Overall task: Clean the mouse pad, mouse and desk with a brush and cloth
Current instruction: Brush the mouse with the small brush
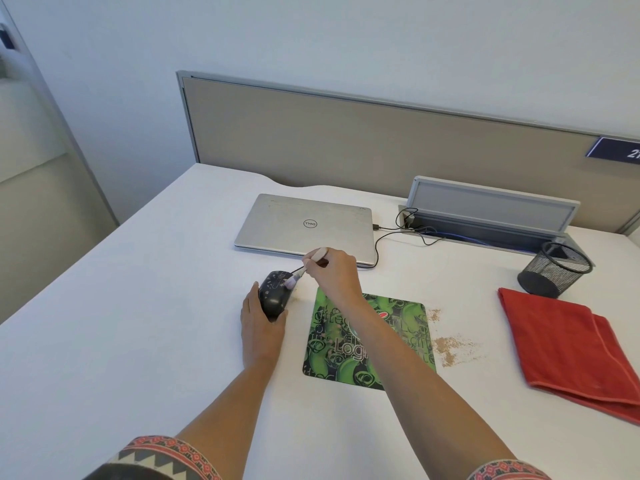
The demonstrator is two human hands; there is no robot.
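A black mouse (273, 293) with specks on its top sits on the white desk (145, 306), left of the green patterned mouse pad (332, 355). My left hand (259, 327) grips the mouse from its near side. My right hand (334, 271) holds a small brush (304, 268), and its pale bristles touch the top of the mouse. My right forearm crosses over the mouse pad. A folded red cloth (568, 344) lies at the right side of the desk.
A closed silver laptop (304, 225) lies behind the mouse, with a black cable (381, 237) running to an open cable tray (491, 216). A black mesh pen cup (554, 268) stands behind the cloth. Brown crumbs (446, 348) are scattered right of the pad.
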